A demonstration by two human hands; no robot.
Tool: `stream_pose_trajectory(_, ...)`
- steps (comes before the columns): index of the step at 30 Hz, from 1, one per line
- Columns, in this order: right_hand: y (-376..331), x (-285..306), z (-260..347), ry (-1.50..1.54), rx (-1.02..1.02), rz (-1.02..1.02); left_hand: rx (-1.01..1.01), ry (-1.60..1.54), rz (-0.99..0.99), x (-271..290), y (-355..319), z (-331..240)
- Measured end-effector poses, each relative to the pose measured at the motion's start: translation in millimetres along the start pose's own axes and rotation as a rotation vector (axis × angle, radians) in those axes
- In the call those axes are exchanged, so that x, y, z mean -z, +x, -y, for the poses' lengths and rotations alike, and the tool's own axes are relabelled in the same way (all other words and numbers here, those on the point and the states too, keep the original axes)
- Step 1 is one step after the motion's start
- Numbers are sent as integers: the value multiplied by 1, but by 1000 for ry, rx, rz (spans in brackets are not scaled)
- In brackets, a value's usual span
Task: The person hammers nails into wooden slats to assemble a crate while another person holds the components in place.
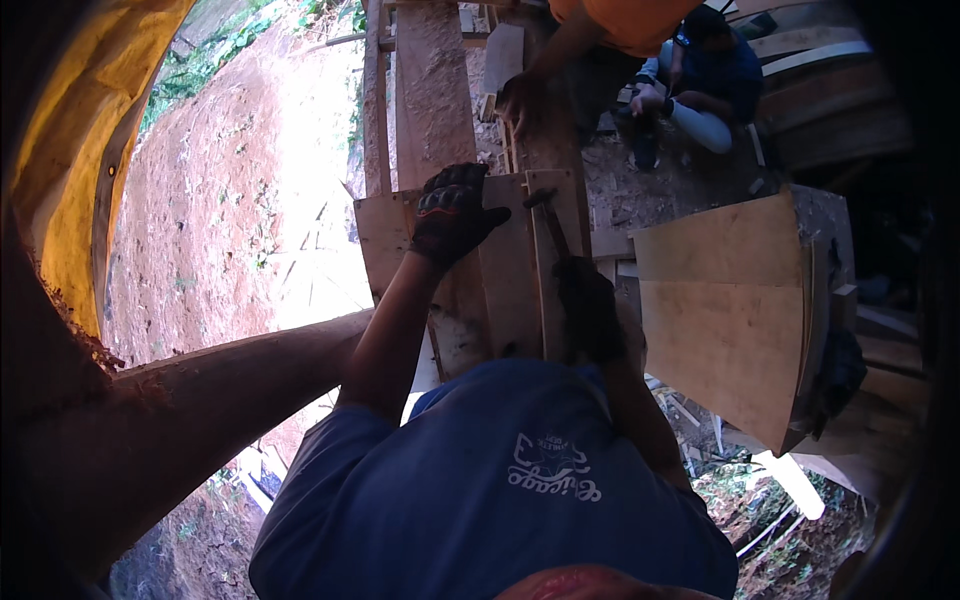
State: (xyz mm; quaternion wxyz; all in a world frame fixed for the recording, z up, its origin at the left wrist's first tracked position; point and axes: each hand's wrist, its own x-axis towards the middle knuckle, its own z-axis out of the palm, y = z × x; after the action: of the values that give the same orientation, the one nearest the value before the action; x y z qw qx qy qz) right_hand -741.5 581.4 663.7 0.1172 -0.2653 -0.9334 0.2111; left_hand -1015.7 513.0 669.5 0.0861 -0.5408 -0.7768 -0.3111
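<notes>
My left hand (pixel 455 215), in a dark glove, lies at the far edge of several pale wooden boards (pixel 508 270) laid side by side in front of me. Its fingers bend down at the board edge, with the thumb stretched out to the right across the top. In my right hand (pixel 590 312), also dark-gloved, is a hammer (pixel 556 228), gripped by its handle. The hammer's head points away from me, above a narrow strip of wood at the right of the boards. Shade hides the fingers of the right hand.
Across from me, a person in an orange shirt (pixel 640 20) reaches a hand (pixel 520 102) onto a long plank. Another person (pixel 715 75) sits farther right. A large plywood panel (pixel 722 310) stands at my right. A thick timber beam (pixel 245 375) slants in from the left, near a yellow sheet (pixel 85 120).
</notes>
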Motion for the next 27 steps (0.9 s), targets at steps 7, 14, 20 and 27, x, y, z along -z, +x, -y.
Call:
stream_pose_trajectory(7, 28, -34, 2, -521, -26, -300, -24, 46, 218, -62, 1, 38)
stream_pose_trajectory(14, 35, -34, 10, -297, -58, -255, -52, 43, 126, -60, -4, 38)
stream_pose_trajectory(20, 27, -41, 6, -976, 104, -262, -14, 58, 123, -65, -4, 34)
stream_pose_trajectory(27, 38, -9, 39, -56, -102, -420, -5, 13, 58, -60, -6, 32)
